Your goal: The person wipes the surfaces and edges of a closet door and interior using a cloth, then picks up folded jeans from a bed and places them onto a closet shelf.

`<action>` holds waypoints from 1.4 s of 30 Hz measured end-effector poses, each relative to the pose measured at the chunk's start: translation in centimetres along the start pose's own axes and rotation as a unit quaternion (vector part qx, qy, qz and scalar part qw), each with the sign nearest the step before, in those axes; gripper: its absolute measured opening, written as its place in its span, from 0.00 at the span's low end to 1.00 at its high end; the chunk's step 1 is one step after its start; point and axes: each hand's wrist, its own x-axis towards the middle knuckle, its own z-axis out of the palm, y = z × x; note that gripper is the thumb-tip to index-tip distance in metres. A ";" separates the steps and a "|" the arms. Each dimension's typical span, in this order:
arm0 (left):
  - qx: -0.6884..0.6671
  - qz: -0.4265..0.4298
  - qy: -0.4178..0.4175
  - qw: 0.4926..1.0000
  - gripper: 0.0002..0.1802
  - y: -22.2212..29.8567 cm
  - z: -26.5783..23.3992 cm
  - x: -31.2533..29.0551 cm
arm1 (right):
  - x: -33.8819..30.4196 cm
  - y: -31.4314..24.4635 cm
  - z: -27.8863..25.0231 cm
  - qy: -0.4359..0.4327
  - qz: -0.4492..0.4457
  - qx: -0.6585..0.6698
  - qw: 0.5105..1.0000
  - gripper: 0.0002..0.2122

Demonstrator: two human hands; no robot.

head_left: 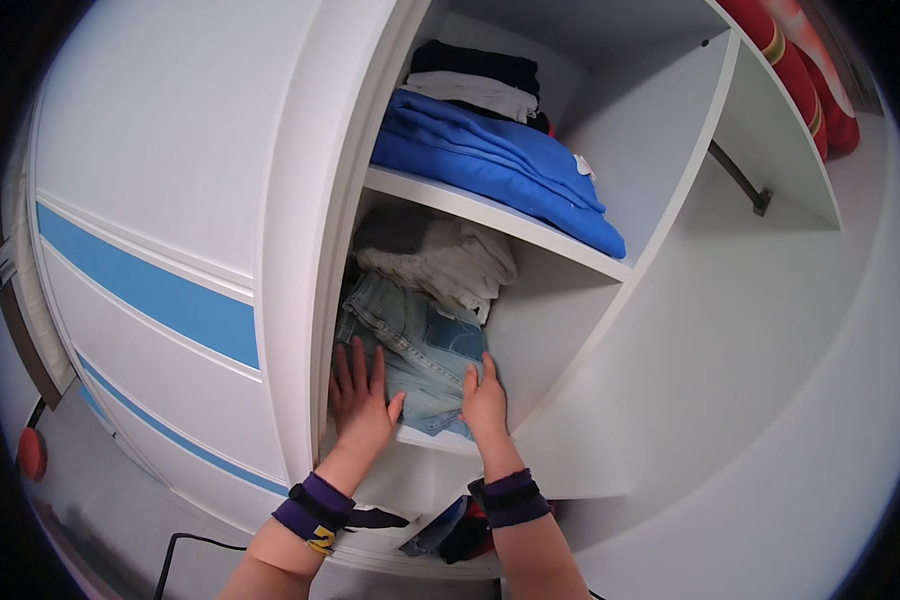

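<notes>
Probably soft and floppy, the folded pale jeans [418, 368] suit holding by both sides, my spread left hand [363, 408] at their eight o'clock, unclenched right hand [484, 402] at four.

The jeans [425, 370] are laid in the lower compartment [560, 310], flanked by the left hand [363, 412] and right hand [486, 405]. Behind the jeans, a clothes pile [450, 260] is set. On the shelf [510, 228] above, a garment stack [485, 160] is placed. A cabinet door [170, 150] is positioned to the left; a rail [738, 177] is mounted to the right.
</notes>
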 end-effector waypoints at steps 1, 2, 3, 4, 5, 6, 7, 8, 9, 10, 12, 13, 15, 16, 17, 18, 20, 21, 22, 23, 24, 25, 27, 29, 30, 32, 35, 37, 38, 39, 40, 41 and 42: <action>-0.005 0.000 0.003 1.000 0.42 0.0 0.1 -0.1 | 0.0 0.4 0.1 0.004 -0.009 0.007 1.000 0.22; -0.008 0.000 0.007 1.000 0.42 0.0 0.2 -0.2 | -0.1 0.7 0.2 0.007 -0.011 0.010 1.000 0.22; -0.010 0.002 0.014 1.000 0.42 0.0 0.2 -0.1 | -0.2 1.0 0.2 0.009 -0.013 0.013 1.000 0.22; -0.011 0.004 0.015 1.000 0.41 0.0 0.1 -0.2 | -0.3 1.0 0.1 0.013 -0.030 0.013 0.999 0.22; -0.013 0.006 0.017 1.000 0.41 0.0 0.1 -0.1 | -0.5 1.0 0.2 0.016 -0.036 0.013 0.999 0.22; -0.024 0.008 0.015 1.000 0.42 -0.1 -0.1 -0.1 | -0.5 1.1 0.2 0.018 -0.044 0.013 0.999 0.22; -0.031 0.012 0.014 0.999 0.42 0.0 -0.3 -0.1 | -0.5 1.2 0.2 0.027 -0.041 0.014 0.999 0.22; -0.037 0.016 0.013 0.999 0.42 0.1 -0.5 -0.3 | -0.4 1.8 0.4 0.034 -0.039 0.014 0.999 0.22; -0.038 0.013 -0.001 0.999 0.42 0.1 -0.8 -0.4 | -0.3 2.5 0.7 0.040 -0.037 0.014 0.998 0.22; -0.041 0.014 -0.008 0.999 0.42 0.2 -1.1 -0.7 | -0.1 3.8 1.4 0.057 -0.064 0.031 0.996 0.22; -0.053 -0.002 -0.039 0.998 0.42 0.2 -1.6 -1.6 | -1.3 4.6 1.9 0.077 -0.088 0.039 0.992 0.23; -0.059 -0.009 -0.053 0.997 0.42 0.2 -1.7 -2.5 | -2.5 4.4 2.0 0.117 -0.150 -0.026 0.981 0.23; -0.078 0.008 -0.088 0.993 0.42 0.4 -1.8 -4.5 | -4.2 4.9 1.9 0.150 -0.210 -0.063 0.964 0.25; -0.081 0.028 -0.096 0.992 0.42 0.2 -2.3 -5.4 | -5.2 4.6 1.9 0.168 -0.240 -0.077 0.953 0.26; -0.089 0.048 -0.107 0.989 0.42 0.2 -2.1 -6.4 | -6.5 4.1 1.6 0.151 -0.228 -0.038 0.961 0.26; -0.099 0.066 -0.120 0.986 0.42 0.2 -2.0 -7.5 | -7.8 4.5 1.3 0.147 -0.218 -0.020 0.965 0.26; -0.124 0.145 -0.144 0.971 0.39 -0.7 -2.5 -9.7 | -10.7 5.2 1.2 0.092 -0.187 0.048 0.977 0.25; -0.131 0.173 -0.154 0.964 0.38 -1.1 -2.8 -10.7 | -12.3 5.6 1.0 0.069 -0.173 0.073 0.980 0.25; -0.161 0.200 -0.172 0.951 0.36 -1.1 -2.9 -11.6 | -13.8 6.1 0.5 0.050 -0.157 0.092 0.982 0.25; -0.177 0.220 -0.187 0.941 0.34 -1.1 -2.6 -12.4 | -15.5 6.3 0.0 0.002 -0.101 0.105 0.989 0.24; -0.187 0.235 -0.200 0.933 0.33 -1.2 -2.4 -13.4 | -16.6 7.0 -0.4 -0.017 -0.067 0.115 0.991 0.23; -0.205 0.242 -0.225 0.921 0.31 -1.0 -2.1 -14.1 | -17.7 7.8 -0.9 -0.032 -0.032 0.120 0.992 0.23; -0.225 0.264 -0.263 0.900 0.28 -0.5 -0.8 -15.2 | -19.5 9.9 -1.9 -0.013 0.005 0.108 0.994 0.23; -0.247 0.285 -0.288 0.880 0.27 -0.2 0.4 -15.9 | -21.1 11.8 -2.5 0.004 0.053 0.102 0.993 0.23; -0.256 0.296 -0.299 0.870 0.25 0.1 1.2 -16.4 | -22.1 12.7 -3.0 0.021 0.079 0.106 0.991 0.23; -0.272 0.319 -0.317 0.851 0.23 1.0 2.5 -17.3 | -24.3 14.4 -4.0 0.046 0.118 0.092 0.988 0.23; -0.317 0.350 -0.380 0.795 0.18 2.4 4.2 -18.9 | -28.2 17.0 -4.8 0.084 0.181 0.093 0.975 0.23; -0.344 0.377 -0.423 0.749 0.16 3.4 5.3 -20.1 | -31.1 19.1 -4.9 0.119 0.208 0.123 0.963 0.22; -0.358 0.390 -0.442 0.724 0.16 4.2 5.4 -20.9 | -32.3 19.4 -5.3 0.138 0.223 0.133 0.956 0.21; -0.371 0.402 -0.460 0.699 0.15 4.9 5.6 -21.5 | -33.4 19.3 -6.0 0.156 0.245 0.125 0.949 0.21; -0.387 0.413 -0.479 0.671 0.15 5.7 5.7 -22.3 | -35.0 19.4 -6.7 0.173 0.258 0.110 0.944 0.21; -0.386 0.427 -0.498 0.649 0.15 6.4 5.7 -23.3 | -36.7 20.0 -7.0 0.188 0.274 0.102 0.938 0.21; -0.385 0.441 -0.513 0.628 0.15 7.1 5.7 -24.3 | -38.3 20.4 -7.2 0.203 0.289 0.095 0.931 0.21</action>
